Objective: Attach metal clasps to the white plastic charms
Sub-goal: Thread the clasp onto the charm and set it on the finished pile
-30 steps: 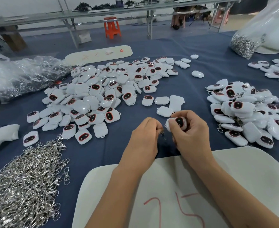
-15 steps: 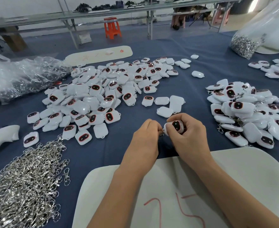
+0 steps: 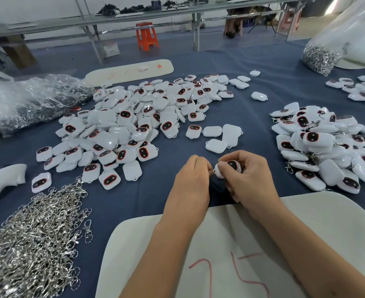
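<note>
moved: both hands have closed in, charm turned lower between them.
right hand (image 3: pixel 249 175): fingers curled round one white charm (image 3: pixel 228 167).
left hand (image 3: pixel 193 177): fingers bunched at the charm's left corner; clasp hidden, cannot tell.
done: right pile (image 3: pixel 321 145) with clasps fitted.
left: larger far-left pile (image 3: pixel 134 121) unfitted; loose clasps (image 3: pixel 33 237) near left.

Table cloth (image 3: pixel 263 67): dark blue, plain. Charms (image 3: pixel 134 117), heaped on the cloth's middle: white, several marked with a black oval ringed in red. Clasps (image 3: pixel 33 239), piled at the cloth's near left corner: silver. Board (image 3: pixel 319 229), laid at the cloth's near edge: off-white, red strokes drawn on it. Stool (image 3: pixel 146 35), beyond the cloth: orange.
</note>
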A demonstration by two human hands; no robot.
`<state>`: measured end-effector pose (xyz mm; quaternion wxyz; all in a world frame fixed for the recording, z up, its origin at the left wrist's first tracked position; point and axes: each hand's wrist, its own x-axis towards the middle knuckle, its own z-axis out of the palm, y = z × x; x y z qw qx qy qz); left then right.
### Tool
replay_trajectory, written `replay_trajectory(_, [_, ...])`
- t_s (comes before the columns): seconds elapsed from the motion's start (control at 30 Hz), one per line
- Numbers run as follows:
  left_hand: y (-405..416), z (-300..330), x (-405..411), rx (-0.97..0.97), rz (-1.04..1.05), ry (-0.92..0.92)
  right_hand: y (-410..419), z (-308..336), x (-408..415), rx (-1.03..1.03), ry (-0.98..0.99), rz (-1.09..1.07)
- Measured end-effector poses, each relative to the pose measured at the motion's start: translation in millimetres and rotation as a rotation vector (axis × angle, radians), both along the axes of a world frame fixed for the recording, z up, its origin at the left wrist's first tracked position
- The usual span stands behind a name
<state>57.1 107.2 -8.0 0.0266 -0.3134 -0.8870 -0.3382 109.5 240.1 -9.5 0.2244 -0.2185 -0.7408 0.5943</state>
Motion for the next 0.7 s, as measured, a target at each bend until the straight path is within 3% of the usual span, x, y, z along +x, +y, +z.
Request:
replay_trajectory(0.1, [4, 0, -3, 0.162, 0.061, -0.199, -5, 1, 2, -0.062, 0.019, 0.064])
replay_trajectory(0.3, [-2, -2, -9, 0.352, 0.044, -0.101, 0, 3, 1, -0.101, 0.081, -0.005])
replay_trajectory(0.43, [-5, 1, -14, 0.378, -0.041, -0.070, -3, 3, 1, 0.112, 0.099, 0.077])
replay_trajectory(0.6, [-8, 2, -15, 0.372, -0.041, -0.159, -9, 0, 1, 0.442, 0.124, 0.155])
replay_trajectory(0.7, [-9, 4, -15, 0.387, -0.049, -0.203, -4, 2, 2, 0.478, 0.126, 0.149])
